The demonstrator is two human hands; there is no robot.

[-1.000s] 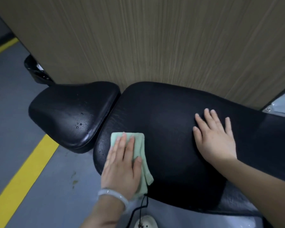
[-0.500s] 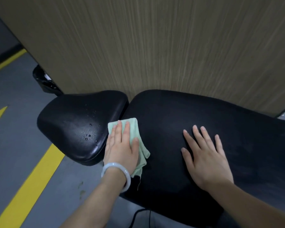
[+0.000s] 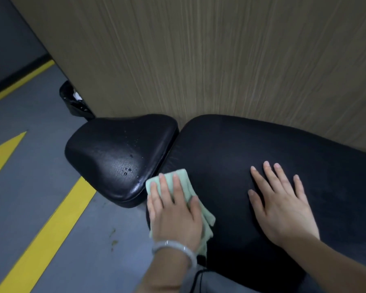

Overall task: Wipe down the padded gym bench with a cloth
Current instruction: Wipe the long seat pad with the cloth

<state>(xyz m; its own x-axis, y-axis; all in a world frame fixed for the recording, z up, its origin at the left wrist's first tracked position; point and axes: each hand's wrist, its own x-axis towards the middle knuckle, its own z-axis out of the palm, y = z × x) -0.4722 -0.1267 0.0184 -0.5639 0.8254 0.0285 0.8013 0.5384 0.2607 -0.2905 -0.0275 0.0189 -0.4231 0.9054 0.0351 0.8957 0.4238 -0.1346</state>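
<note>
Head view looks down on a black padded bench set against a wood-grain wall panel (image 3: 220,60). The bench has two pads: a smaller seat pad (image 3: 114,157) on the left and a long back pad (image 3: 251,157) running off to the right, with a narrow gap between them.

The left hand (image 3: 174,214) lies flat on a pale green cloth (image 3: 178,176), fingers straight and together, pressing it onto the near left corner of the back pad, just beside the gap. Flat fingers spread the pressure over the cloth, which suits wiping better than a pinch would. Part of the cloth hangs over the pad's near edge.

The right hand (image 3: 283,204) rests palm down on the back pad with fingers spread, holding nothing; it looks like a brace to steady the person's lean over the bench.

Water droplets (image 3: 127,170) sit on the seat pad (no such beads show on the back pad), so that pad likely remains to be wiped. A white bangle (image 3: 173,247) circles the left wrist. Yellow floor lines (image 3: 51,225) cross the grey floor (image 3: 30,187) at the left.
</note>
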